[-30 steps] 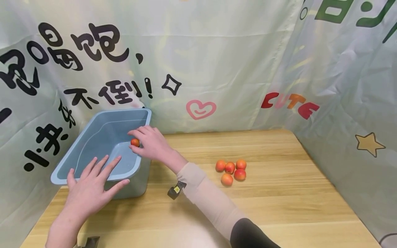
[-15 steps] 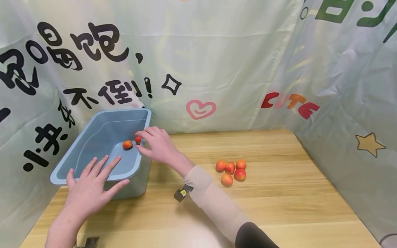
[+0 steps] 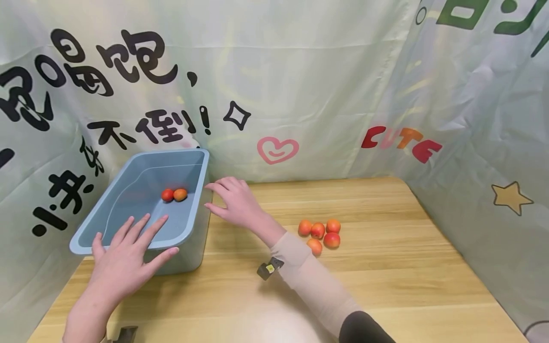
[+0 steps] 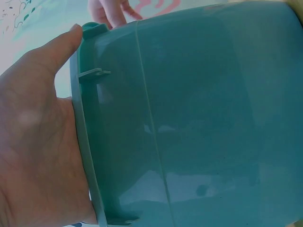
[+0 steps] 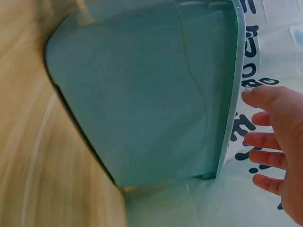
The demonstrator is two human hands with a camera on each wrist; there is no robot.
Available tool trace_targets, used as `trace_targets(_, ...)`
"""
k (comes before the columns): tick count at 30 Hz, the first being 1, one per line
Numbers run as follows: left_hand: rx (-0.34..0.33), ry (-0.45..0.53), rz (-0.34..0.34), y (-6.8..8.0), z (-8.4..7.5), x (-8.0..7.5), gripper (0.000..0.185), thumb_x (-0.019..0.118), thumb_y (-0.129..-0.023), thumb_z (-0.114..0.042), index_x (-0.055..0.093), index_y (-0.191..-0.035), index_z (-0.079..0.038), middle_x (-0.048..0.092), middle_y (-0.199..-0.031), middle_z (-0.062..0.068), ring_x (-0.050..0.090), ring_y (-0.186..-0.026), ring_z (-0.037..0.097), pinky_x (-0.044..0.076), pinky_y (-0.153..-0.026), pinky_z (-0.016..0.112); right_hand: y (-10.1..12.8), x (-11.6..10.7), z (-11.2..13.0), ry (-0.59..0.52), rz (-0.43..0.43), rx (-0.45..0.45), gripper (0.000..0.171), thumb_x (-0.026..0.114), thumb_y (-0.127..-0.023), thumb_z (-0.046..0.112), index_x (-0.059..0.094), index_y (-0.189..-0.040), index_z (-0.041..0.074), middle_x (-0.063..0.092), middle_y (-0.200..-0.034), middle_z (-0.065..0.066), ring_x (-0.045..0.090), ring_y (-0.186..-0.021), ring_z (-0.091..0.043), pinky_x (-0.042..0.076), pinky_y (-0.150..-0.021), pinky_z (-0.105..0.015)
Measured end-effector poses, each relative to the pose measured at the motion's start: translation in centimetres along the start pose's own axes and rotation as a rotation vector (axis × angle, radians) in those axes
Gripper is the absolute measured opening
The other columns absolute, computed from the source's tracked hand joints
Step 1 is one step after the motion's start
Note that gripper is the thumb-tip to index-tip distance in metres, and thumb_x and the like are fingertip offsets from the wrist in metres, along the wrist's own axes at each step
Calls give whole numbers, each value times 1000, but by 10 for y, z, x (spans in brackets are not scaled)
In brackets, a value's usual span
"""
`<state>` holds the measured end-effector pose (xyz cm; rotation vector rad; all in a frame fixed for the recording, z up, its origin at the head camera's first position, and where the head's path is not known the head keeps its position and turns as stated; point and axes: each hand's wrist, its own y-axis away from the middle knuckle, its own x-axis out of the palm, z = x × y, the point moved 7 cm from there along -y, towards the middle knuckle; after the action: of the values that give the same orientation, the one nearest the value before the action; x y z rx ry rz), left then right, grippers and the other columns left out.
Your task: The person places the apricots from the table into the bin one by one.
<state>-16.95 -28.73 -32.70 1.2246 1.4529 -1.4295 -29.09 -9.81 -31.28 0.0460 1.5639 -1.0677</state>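
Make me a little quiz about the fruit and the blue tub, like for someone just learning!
1. How many fruits in the tub lie inside it?
2. True or false: the right hand is holding a fruit.
3. Which hand rests on the tub's near rim? A) left hand B) right hand C) neither

Key
1. Two fruits in the tub, side by side on its floor.
2. False: its fingers are spread and hold nothing, just outside the tub's right wall. Five fruits on the table lie clustered beside that arm.
3. A: the left hand lies flat on the rim, fingers straight.
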Motion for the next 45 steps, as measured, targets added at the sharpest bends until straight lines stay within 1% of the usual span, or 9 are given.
trace_targets(4, -1, 4, 1, -1, -1, 1, 81, 56, -83, -72, 27, -152, -42, 41, -152, 18, 30, -139, 46, 6, -97, 83, 9, -2, -8, -1, -9, 0, 40, 65, -91, 43, 64, -123, 20, 64, -119, 2, 56, -115, -17, 46, -93, -36)
trace_targets(11, -4, 10, 4, 0, 0, 2, 81, 56, -83, -71, 29, -152, -39, 41, -152, 19, 29, -140, 46, 4, -98, 83, 24, -5, -18, 12, -11, -28, 42, 67, -89, 43, 65, -123, 18, 65, -118, 1, 57, -114, -18, 47, -89, -37)
trace_targets(18, -1, 21, 3, 1, -1, 3, 81, 57, -83, -70, 28, -152, -40, 40, -152, 18, 29, -140, 46, 3, -98, 83, 41, -11, -25, 51, 15, -36, 42, 67, -89, 43, 64, -124, 18, 65, -119, 1, 58, -114, -20, 48, -95, -38)
trace_targets(22, 0, 23, 3, 1, -1, 3, 81, 57, -83, -70, 28, -152, -40, 40, -152, 18, 29, -140, 46, 3, -98, 83, 51, -17, -31, 74, 28, -38, 43, 69, -88, 42, 63, -124, 17, 65, -117, -1, 58, -114, -21, 48, -95, -39)
trace_targets(29, -1, 19, -8, 0, -1, 2, 81, 56, -83, -71, 27, -152, -42, 41, -152, 17, 30, -140, 45, 4, -99, 82, 69, -30, -43, 82, 31, -30, 41, 71, -87, 38, 64, -122, 17, 65, -114, -2, 60, -113, -24, 48, -93, -43)
trace_targets(36, -6, 16, 10, 0, -1, 1, 81, 55, -84, -72, 26, -153, -41, 40, -153, 17, 28, -141, 45, 3, -98, 82, 90, -39, -60, 80, 33, 4, 41, 73, -86, 36, 64, -121, 16, 65, -112, -2, 60, -110, -23, 48, -96, -44)
trace_targets(38, -5, 14, 10, 0, 0, 1, 82, 55, -83, -72, 26, -153, -41, 40, -153, 18, 28, -141, 45, 3, -98, 82, 96, -40, -64, 86, 44, 15, 41, 73, -86, 36, 64, -121, 15, 66, -112, -2, 60, -111, -23, 47, -98, -45)
trace_targets(45, -4, 15, 5, 0, 1, 0, 82, 56, -83, -71, 25, -153, -41, 40, -153, 18, 28, -141, 45, 3, -98, 82, 113, -42, -74, 109, 105, 44, 43, 71, -87, 38, 63, -123, 16, 65, -112, -2, 58, -111, -23, 46, -97, -45)
